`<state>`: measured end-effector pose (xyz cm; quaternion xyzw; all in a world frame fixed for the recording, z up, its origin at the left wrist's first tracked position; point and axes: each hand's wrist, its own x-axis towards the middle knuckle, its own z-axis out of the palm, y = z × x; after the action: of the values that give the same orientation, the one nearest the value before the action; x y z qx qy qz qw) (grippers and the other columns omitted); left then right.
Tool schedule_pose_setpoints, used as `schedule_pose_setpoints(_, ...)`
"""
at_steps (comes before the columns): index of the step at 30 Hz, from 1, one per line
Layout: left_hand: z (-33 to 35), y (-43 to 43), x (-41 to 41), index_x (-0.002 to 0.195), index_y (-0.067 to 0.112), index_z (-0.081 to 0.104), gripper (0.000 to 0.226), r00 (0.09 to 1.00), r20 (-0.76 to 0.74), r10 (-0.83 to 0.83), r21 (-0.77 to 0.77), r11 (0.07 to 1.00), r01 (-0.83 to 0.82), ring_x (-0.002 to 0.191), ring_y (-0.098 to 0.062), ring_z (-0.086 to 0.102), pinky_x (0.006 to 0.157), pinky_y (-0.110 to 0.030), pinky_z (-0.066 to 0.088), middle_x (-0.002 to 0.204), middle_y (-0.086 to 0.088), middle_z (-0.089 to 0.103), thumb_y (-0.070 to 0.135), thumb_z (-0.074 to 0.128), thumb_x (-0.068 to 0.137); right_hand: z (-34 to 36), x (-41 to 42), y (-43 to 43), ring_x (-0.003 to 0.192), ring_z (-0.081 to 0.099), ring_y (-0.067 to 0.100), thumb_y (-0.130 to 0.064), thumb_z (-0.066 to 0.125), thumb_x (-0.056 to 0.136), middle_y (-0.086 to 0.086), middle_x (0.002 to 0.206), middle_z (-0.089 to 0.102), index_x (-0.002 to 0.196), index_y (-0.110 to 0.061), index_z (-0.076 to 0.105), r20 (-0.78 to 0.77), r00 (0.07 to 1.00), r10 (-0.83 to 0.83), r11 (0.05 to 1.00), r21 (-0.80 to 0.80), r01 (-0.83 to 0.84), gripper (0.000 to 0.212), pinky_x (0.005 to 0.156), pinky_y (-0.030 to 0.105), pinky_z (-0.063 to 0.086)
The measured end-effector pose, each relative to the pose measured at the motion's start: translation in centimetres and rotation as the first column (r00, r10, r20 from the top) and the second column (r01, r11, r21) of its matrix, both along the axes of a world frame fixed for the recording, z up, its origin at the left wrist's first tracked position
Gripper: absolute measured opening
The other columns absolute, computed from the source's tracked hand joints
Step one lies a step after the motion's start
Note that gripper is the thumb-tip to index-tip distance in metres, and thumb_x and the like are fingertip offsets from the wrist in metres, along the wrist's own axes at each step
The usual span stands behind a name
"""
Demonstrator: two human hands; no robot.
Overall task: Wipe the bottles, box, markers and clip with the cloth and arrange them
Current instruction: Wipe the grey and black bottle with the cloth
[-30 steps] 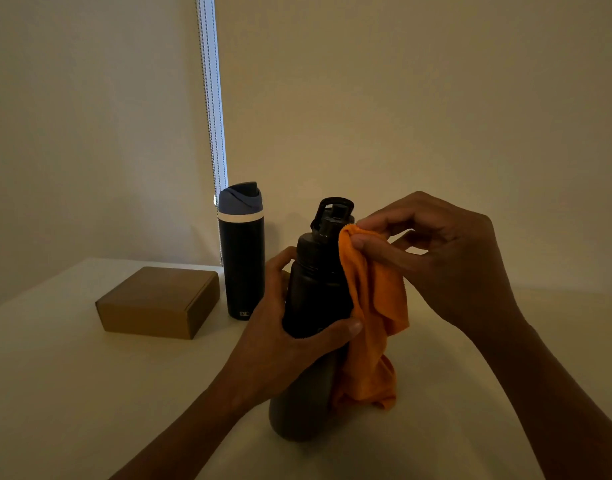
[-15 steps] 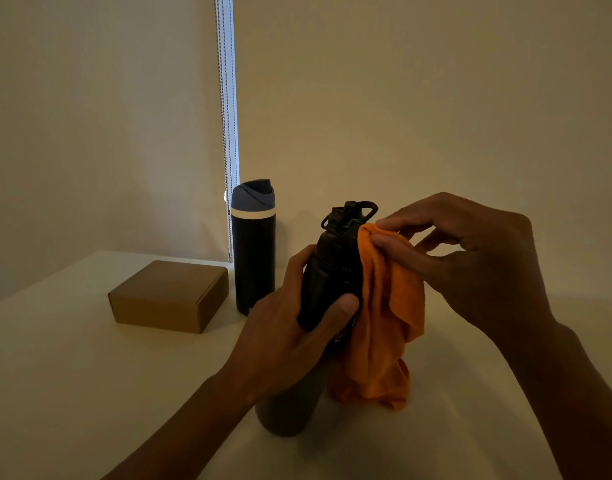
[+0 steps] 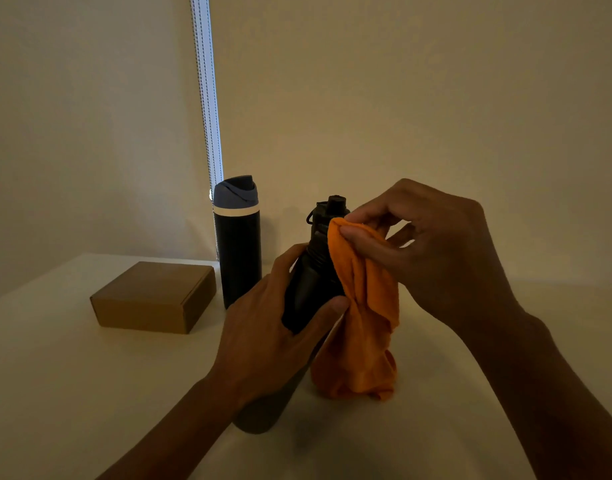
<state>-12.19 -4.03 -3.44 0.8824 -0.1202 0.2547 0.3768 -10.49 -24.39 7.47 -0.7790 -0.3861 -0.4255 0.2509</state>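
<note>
Both hands are busy with one black bottle [image 3: 306, 296] in front of the person. Well to the left of the left hand [image 3: 273, 334], a brown box [image 3: 155, 296] lies flat and closed on the pale counter [image 3: 55, 375]. Just right of the box and behind the left hand, a blue-lid bottle [image 3: 238, 251] stands upright near the wall, close to the box but apart from it. Behind it a bright strip [image 3: 207, 98] with bead cords runs up the wall.

The left hand grips the black bottle round its middle. Its fingers curl over the far side and its thumb presses the near side, with the thumb tip touching the cloth [image 3: 363, 323]. The bottle tilts, its cap up and to the right and its base low, toward the person. The base seems to rest on the counter, though the dim light leaves that unsure.

Right of the left hand, the orange cloth lies against the bottle's right side. Its top edge sits at the bottle's shoulder just under the cap, and it hangs in folds to a bunched end at the counter. The right hand [image 3: 436, 258] pinches that top edge between thumb and forefinger and holds it on the shoulder, with the other fingers loosely curled behind.
</note>
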Motion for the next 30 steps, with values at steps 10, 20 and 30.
schedule_pose_setpoints(10,0.3,0.8,0.4,0.145,0.058,0.015,0.078,0.998,0.040,-0.052,-0.164,0.985,0.058,0.104,0.001,0.065,0.090,-0.031,0.058,0.120,0.024,0.061,0.090,0.038,0.078,-1.4,2.8,-3.2,0.089,0.065,0.007,-0.026,0.078,0.086,-0.012,0.097,0.067,0.102,-0.023,0.073,-0.162,0.987,-0.023,1.000,-0.015,0.021,0.017,0.069,0.028,0.057)
schedule_pose_setpoints(20,-0.6,1.4,0.9,0.143,0.050,0.030,0.076,0.993,-0.007,-0.119,-0.275,0.955,0.112,0.111,0.001,0.064,0.096,-0.035,0.057,0.125,0.020,0.062,0.088,0.043,0.078,-1.2,1.1,-0.7,0.063,0.070,0.015,-0.034,0.070,0.092,-0.004,0.075,0.066,0.106,-0.028,0.064,-0.324,0.937,0.129,0.943,0.331,-0.015,0.017,0.059,0.037,0.060)
schedule_pose_setpoints(30,0.0,1.0,0.7,0.130,0.066,0.018,0.066,0.999,-0.022,-0.034,-0.106,0.994,0.032,0.094,0.010,0.059,0.077,-0.007,0.043,0.107,0.030,0.055,0.097,0.026,0.073,-2.5,0.5,2.4,0.097,0.069,0.003,-0.035,0.077,0.087,-0.017,0.104,0.071,0.102,-0.028,0.065,-0.401,0.880,0.253,0.863,0.505,-0.018,0.021,0.068,0.022,0.059)
